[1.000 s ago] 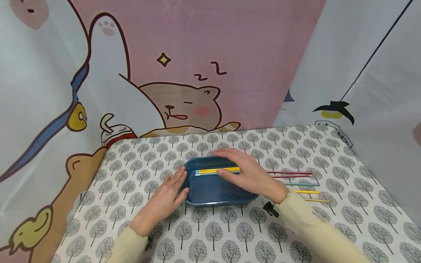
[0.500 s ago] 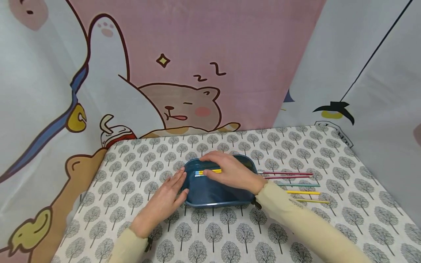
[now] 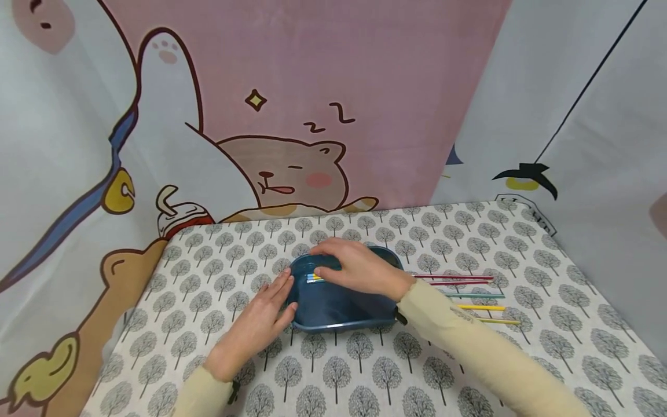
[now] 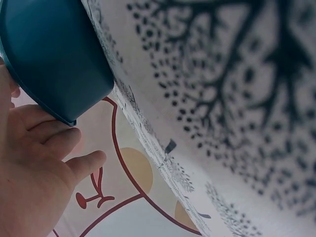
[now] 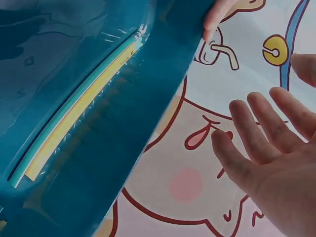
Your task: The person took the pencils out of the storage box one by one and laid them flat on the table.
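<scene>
Head view, tray pencils (image 3: 314,278), beneath right grip (image 3: 356,267)

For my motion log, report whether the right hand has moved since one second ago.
Yes: the right hand has moved left against the tree-print tablecloth in the head view.

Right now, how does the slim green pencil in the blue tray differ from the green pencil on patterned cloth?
The tray pencil lies beside a yellow pencil; the cloth pencil has gaps either side. From above, the right hand partly hides the first, not the second. Both are slim.
</scene>
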### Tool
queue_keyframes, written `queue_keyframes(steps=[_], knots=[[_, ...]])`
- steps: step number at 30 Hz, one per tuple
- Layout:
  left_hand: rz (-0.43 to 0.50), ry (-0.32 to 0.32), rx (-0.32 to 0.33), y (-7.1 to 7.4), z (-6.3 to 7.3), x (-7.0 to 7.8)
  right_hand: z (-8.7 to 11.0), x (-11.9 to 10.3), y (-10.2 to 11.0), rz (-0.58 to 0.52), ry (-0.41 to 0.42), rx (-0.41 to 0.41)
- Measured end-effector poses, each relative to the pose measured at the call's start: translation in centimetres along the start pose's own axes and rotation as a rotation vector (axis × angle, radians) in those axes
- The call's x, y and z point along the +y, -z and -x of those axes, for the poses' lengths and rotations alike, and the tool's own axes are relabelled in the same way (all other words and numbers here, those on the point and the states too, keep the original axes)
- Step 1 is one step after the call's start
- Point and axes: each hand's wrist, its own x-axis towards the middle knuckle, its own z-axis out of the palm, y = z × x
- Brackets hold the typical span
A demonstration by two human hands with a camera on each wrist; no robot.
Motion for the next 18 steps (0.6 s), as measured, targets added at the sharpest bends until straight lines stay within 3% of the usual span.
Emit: queue_keyframes(steps=[18], knots=[[0.004, -0.003, 0.002, -0.1, 0.1, -0.2, -2.5, 2.0, -1.6, -0.015, -0.033, -0.116]])
